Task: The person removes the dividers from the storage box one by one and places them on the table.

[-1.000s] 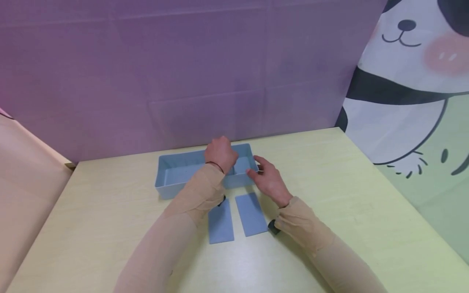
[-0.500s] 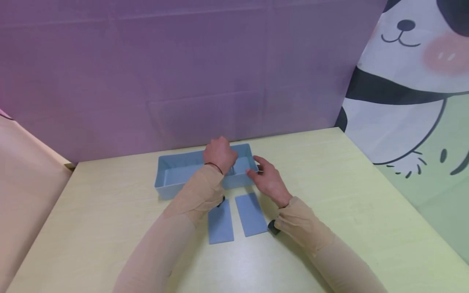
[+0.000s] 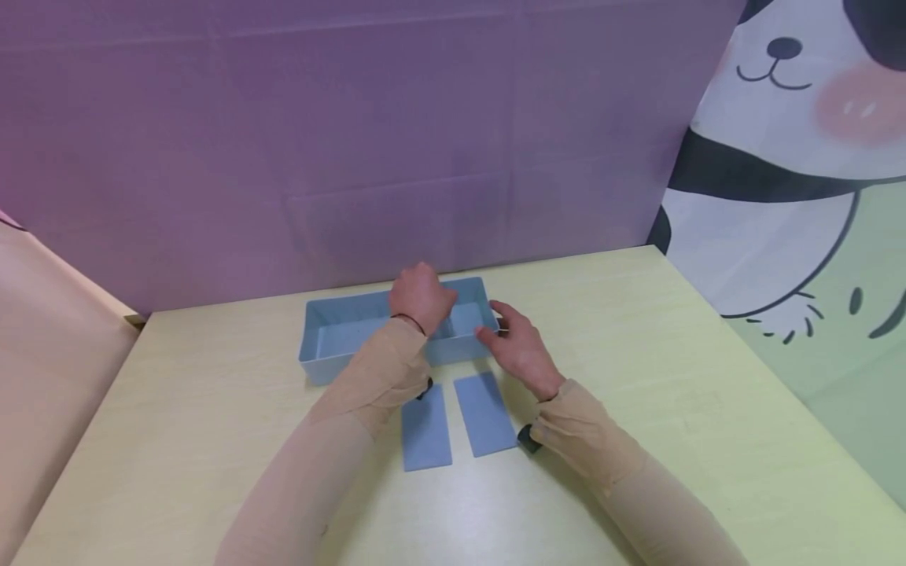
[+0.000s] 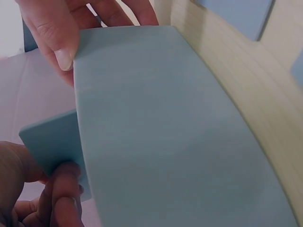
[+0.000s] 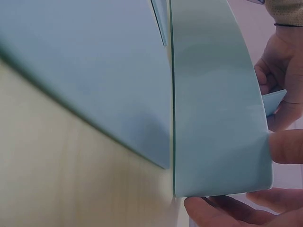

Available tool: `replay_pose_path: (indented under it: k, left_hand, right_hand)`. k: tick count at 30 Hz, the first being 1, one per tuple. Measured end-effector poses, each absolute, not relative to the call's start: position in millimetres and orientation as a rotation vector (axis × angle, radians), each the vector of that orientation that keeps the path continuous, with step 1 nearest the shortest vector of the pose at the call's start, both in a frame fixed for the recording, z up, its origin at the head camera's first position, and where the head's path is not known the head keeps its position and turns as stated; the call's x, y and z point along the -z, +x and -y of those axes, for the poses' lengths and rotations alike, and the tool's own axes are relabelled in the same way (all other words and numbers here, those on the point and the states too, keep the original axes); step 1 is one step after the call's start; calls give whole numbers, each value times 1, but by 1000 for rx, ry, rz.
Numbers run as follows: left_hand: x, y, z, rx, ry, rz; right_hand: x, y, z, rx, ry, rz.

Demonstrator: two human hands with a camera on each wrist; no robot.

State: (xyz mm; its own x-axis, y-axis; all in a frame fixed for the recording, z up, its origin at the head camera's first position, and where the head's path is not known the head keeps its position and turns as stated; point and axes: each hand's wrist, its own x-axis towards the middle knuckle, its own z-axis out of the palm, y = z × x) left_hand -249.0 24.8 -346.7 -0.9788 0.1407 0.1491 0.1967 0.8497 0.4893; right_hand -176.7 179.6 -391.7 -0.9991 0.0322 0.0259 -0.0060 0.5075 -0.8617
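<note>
A long, light blue open-topped box [image 3: 324,371] stands near the back of the table. My left hand [image 3: 421,300] reaches over its front wall. In the left wrist view its fingers and thumb pinch a small blue divider panel [image 4: 53,137], which sticks up above the rim at a tilt; its lower part is hidden behind the wall. At the box's right end, my right hand [image 3: 525,352] grips the corner, thumb on the rim and fingers around the outside. The same divider's corner [image 5: 274,101] shows past the box wall in the right wrist view.
Two flat blue panels lie on the table in front of the box, a left one [image 3: 427,434] and a right one [image 3: 485,417]. A purple cloth wall [image 3: 396,157] rises directly behind the box. The table's back right corner lies beside a panda-printed cloth [image 3: 771,251].
My left hand has shifted slightly left inside the box with the divider panel. The right hand and the box have stayed in place.
</note>
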Motion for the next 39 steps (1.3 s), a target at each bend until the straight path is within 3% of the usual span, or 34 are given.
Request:
replay_pose_path:
  k: [39]
  left_hand:
    - [353,-244,-12,1043,-280,2767]
  right_hand:
    - [393,-177,-181,-1540,-3,2689]
